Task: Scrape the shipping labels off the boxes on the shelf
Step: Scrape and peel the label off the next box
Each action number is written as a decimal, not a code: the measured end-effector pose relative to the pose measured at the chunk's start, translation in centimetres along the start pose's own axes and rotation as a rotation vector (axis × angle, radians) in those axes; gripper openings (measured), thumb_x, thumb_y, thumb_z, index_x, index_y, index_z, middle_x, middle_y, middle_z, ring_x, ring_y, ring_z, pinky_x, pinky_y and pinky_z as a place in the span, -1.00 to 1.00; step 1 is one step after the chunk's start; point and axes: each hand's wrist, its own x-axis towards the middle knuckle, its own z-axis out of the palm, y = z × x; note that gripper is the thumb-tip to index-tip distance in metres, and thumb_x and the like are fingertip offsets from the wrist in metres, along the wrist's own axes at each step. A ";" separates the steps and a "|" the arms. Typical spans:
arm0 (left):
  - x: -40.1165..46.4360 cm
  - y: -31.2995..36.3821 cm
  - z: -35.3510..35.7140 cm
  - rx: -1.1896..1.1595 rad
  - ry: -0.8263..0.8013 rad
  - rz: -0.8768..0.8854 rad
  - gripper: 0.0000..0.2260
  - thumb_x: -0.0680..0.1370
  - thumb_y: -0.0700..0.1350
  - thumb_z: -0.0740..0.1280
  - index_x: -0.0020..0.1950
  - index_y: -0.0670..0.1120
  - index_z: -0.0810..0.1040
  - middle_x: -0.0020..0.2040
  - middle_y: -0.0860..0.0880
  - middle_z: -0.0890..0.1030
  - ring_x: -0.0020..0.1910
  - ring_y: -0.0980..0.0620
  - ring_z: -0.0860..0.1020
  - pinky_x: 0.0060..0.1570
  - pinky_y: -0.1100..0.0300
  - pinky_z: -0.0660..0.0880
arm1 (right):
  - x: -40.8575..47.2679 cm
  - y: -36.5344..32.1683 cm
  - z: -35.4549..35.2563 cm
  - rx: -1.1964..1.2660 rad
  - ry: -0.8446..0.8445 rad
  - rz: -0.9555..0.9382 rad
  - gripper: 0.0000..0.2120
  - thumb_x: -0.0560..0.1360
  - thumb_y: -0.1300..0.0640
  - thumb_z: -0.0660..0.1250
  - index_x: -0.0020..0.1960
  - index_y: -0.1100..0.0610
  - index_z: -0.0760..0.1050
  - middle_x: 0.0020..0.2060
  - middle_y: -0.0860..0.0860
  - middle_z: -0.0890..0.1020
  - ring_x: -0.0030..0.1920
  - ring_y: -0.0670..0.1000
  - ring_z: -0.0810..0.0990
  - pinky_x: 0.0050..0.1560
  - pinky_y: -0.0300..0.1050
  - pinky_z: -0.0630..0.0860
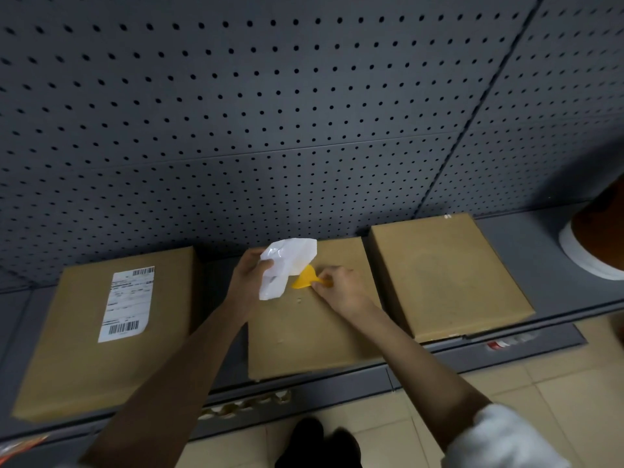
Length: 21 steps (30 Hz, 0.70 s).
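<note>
Three flat cardboard boxes lie in a row on a grey shelf (526,238). The left box (81,359) carries a white shipping label (126,304) with barcodes. Over the middle box (304,332) my left hand (248,282) grips a crumpled, peeled-up white label (287,265). My right hand (341,292) pinches a yellow plastic scraper (304,280), its blade against the box top under the lifted label. The right box (445,275) has a bare top.
A grey pegboard wall (304,113) rises behind the boxes. At the far right stands a white and orange round object (594,244). Beige floor tiles (557,366) lie below the shelf edge, with my dark shoes (314,444) on them.
</note>
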 end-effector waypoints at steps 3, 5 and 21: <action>0.1 0.9 0.7 -0.053 -0.003 0.060 -0.80 0.57 -0.24 0.25 -0.07 0.08 0.50 -0.06 0.05 0.56 -0.19 0.24 0.61 -0.11 0.29 0.54 | -0.3 1.0 -0.6 -0.049 0.006 0.008 -0.75 0.50 -0.01 0.33 0.04 0.14 0.60 -0.02 0.07 0.68 0.03 0.07 0.61 0.03 -0.07 0.52; 0.1 0.1 0.7 -0.039 -0.016 0.096 -0.78 0.56 -0.25 0.26 -0.09 0.09 0.51 -0.06 0.06 0.56 -0.06 0.07 0.56 0.05 0.08 0.47 | -0.1 0.8 -0.6 -0.043 0.012 -0.006 -0.76 0.50 0.00 0.32 0.04 0.14 0.60 -0.03 0.08 0.68 0.02 0.07 0.62 0.00 -0.07 0.53; 0.0 -0.2 0.7 -0.170 0.007 0.075 -0.86 0.45 -0.10 0.38 -0.04 0.07 0.50 0.06 -0.05 0.54 0.08 -0.11 0.51 0.04 0.00 0.46 | 0.6 -0.5 -0.1 0.022 0.018 0.035 -0.76 0.51 0.01 0.32 0.06 0.14 0.59 0.01 0.08 0.67 0.04 0.07 0.61 0.01 -0.10 0.51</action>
